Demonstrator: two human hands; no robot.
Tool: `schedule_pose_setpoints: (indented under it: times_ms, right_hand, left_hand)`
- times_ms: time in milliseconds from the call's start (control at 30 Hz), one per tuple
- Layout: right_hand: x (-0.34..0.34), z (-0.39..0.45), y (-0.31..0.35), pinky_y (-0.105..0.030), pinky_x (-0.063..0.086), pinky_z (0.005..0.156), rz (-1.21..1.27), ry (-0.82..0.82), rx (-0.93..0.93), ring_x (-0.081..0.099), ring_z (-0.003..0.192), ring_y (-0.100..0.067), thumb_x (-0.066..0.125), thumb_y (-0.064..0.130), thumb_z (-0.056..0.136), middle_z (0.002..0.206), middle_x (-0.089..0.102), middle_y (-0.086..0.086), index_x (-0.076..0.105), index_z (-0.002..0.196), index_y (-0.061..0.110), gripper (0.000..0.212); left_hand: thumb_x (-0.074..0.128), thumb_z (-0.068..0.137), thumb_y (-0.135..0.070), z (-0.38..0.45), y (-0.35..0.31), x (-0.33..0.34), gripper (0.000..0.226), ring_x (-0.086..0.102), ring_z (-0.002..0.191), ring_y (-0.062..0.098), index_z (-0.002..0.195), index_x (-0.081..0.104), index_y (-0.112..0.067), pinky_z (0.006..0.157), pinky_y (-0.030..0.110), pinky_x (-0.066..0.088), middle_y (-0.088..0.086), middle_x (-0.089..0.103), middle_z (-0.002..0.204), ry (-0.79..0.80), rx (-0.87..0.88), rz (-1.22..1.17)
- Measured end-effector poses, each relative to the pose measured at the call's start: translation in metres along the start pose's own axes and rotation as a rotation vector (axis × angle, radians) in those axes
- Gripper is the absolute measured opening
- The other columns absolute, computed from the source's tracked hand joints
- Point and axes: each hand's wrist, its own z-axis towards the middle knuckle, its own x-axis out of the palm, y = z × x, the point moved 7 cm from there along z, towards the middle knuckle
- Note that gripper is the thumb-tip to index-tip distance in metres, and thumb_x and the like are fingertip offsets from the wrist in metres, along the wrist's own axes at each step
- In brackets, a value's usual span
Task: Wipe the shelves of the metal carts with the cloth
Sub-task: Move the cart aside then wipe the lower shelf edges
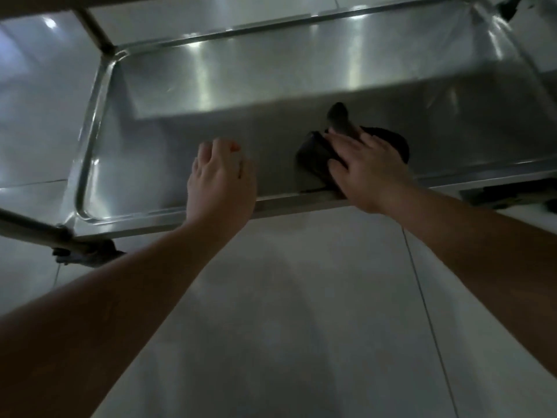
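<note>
A pale tiled floor (pixel 301 312) lies under a metal cart, whose low shelf (pixel 211 95) is a shiny steel tray with a raised rim. 2 bare forearms reach over the shelf's near edge. The right hand (pixel 367 164) lies flat, fingers straight, pressing a dark cloth (pixel 313 155) onto the shelf just inside the near edge, right of its middle. The left hand (pixel 220 176) hovers at the near edge, fingers loosely curled, holding nothing.

One metal shelf (pixel 211 86), one dark cloth (pixel 313 155), two hands.
</note>
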Motion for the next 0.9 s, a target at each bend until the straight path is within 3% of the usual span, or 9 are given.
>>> schedule_pose_setpoints:
  times_ms: [100,200,267,367,500,600,733,833,900]
  right_hand:
    - [-0.025,-0.011,-0.081,-0.046,0.018,0.127,-0.017,-0.054,0.153,0.024,0.156,-0.028,0.02,0.054,0.097,0.169,0.031,0.007,0.03,0.163,0.029,0.071]
    - [-0.038,-0.017,-0.128,-0.047,0.015,0.126,-0.01,-0.054,0.293,0.019,0.158,-0.027,0.021,0.052,0.102,0.172,0.024,0.003,0.021,0.165,0.027,0.068]
    - [-0.04,-0.014,-0.132,-0.049,0.016,0.126,-0.019,-0.067,0.348,0.016,0.158,-0.027,0.021,0.049,0.102,0.173,0.021,0.004,0.021,0.165,0.026,0.067]
    - [-0.032,-0.009,-0.102,-0.05,0.015,0.125,-0.008,-0.065,0.423,0.014,0.158,-0.032,0.023,0.045,0.102,0.173,0.018,0.007,0.022,0.165,0.025,0.066]
    - [-0.004,-0.001,-0.023,-0.048,0.01,0.127,-0.001,-0.008,0.073,0.01,0.16,-0.025,0.023,0.05,0.103,0.171,0.023,0.012,0.024,0.164,0.031,0.064]
    - [-0.007,-0.005,-0.023,-0.042,0.006,0.128,0.007,0.041,-0.066,0.007,0.16,-0.018,0.024,0.052,0.104,0.171,0.022,0.016,0.024,0.164,0.035,0.062]
    - [-0.033,-0.015,-0.099,-0.044,0.017,0.127,-0.039,-0.039,0.016,0.023,0.157,-0.024,0.036,0.048,0.105,0.169,0.031,0.012,0.031,0.162,0.032,0.059]
    - [-0.067,-0.023,-0.195,-0.048,0.029,0.119,-0.063,-0.116,0.226,0.04,0.145,-0.039,0.039,0.043,0.107,0.163,0.042,-0.009,0.036,0.16,0.022,0.057]
    - [-0.087,-0.028,-0.256,-0.054,0.027,0.12,-0.08,-0.137,0.424,0.04,0.142,-0.045,0.032,0.047,0.107,0.162,0.04,-0.018,0.03,0.162,0.021,0.06]
  left_hand:
    - [0.04,0.107,-0.04,0.001,-0.024,0.025,0.042,0.045,0.135,0.021,0.144,0.05,-0.023,0.108,0.034,0.03,0.0,0.048,0.143,0.042,0.045,0.087]
    - [0.038,0.11,-0.04,0.006,-0.051,0.05,0.044,0.043,0.14,0.021,0.148,0.048,-0.021,0.112,0.035,0.028,0.001,0.047,0.148,0.061,0.058,0.096]
    - [0.035,0.11,-0.04,0.01,-0.065,0.07,0.048,0.037,0.147,0.022,0.153,0.043,-0.02,0.12,0.039,0.025,0.001,0.041,0.156,0.077,0.052,0.121]
    - [0.026,0.111,-0.046,0.012,-0.071,0.1,0.06,0.01,0.162,0.019,0.165,0.026,-0.02,0.131,0.038,0.006,0.001,0.019,0.174,0.124,0.014,0.209]
    - [0.023,0.11,-0.046,0.013,-0.063,0.106,0.062,0.004,0.163,0.017,0.166,0.022,-0.021,0.132,0.038,0.003,0.0,0.014,0.176,0.085,0.017,0.284]
    - [0.025,0.109,-0.044,0.013,-0.063,0.102,0.06,0.008,0.163,0.018,0.165,0.027,-0.022,0.132,0.039,0.007,0.0,0.019,0.175,0.061,0.035,0.296]
    - [0.026,0.108,-0.043,0.012,-0.064,0.1,0.06,0.012,0.162,0.018,0.164,0.029,-0.022,0.131,0.038,0.009,-0.001,0.023,0.174,0.037,0.041,0.314]
    - [0.027,0.105,-0.044,0.011,-0.065,0.1,0.063,0.014,0.161,0.019,0.164,0.029,-0.021,0.131,0.038,0.009,0.001,0.024,0.173,0.023,0.053,0.334]
    - [0.029,0.104,-0.044,0.011,-0.065,0.099,0.065,0.012,0.162,0.019,0.165,0.027,-0.021,0.131,0.037,0.008,0.001,0.022,0.174,0.029,0.049,0.352]
